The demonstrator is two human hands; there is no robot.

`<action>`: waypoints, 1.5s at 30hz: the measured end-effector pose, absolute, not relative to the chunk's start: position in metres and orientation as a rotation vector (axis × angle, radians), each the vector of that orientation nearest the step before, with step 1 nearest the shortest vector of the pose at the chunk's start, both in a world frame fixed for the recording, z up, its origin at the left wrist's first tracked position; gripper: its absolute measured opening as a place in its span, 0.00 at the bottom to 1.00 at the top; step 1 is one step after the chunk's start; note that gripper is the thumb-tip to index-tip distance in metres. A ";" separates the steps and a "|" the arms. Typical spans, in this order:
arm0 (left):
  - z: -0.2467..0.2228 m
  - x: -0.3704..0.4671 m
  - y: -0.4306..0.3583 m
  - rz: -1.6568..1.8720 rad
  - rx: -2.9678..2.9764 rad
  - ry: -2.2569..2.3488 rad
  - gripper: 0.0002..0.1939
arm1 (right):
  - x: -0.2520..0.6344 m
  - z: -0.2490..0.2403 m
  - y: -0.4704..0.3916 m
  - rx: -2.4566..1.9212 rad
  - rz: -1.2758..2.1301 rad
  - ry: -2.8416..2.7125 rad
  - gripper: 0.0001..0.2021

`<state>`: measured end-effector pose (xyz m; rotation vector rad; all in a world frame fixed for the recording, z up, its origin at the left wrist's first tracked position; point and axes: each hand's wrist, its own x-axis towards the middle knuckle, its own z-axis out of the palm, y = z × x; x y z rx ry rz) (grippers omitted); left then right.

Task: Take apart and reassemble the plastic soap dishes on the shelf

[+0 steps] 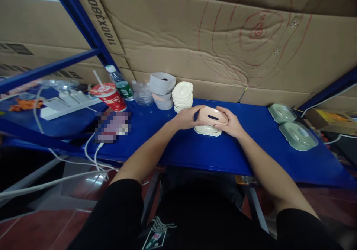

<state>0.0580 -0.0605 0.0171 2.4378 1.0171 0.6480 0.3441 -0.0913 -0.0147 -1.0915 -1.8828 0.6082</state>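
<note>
peachy cover w/ an oval slot (214,112) is in both hands mid-table, right above a cream tray (208,131); can't tell if the two touch tbh. left hand (187,118) grips its left side, right hand (231,123) grips the other, fingers wrapped round the edges. just behind, to the left, there's a stack of cream trays (183,93), then a stack of mostly grey covers (162,82) and some clear plastic pieces (142,93). further left: water bottle (122,86) + red cup (111,98) w/ a straw. two green packs (298,135) sit well apart at the right end of the blue table (178,149), cardboard (167,30) behind it all.
</note>
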 end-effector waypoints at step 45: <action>0.066 -0.024 0.011 1.699 1.763 2.007 0.44 | 0.351 -0.021 -0.087 -1.193 0.468 -2.195 0.49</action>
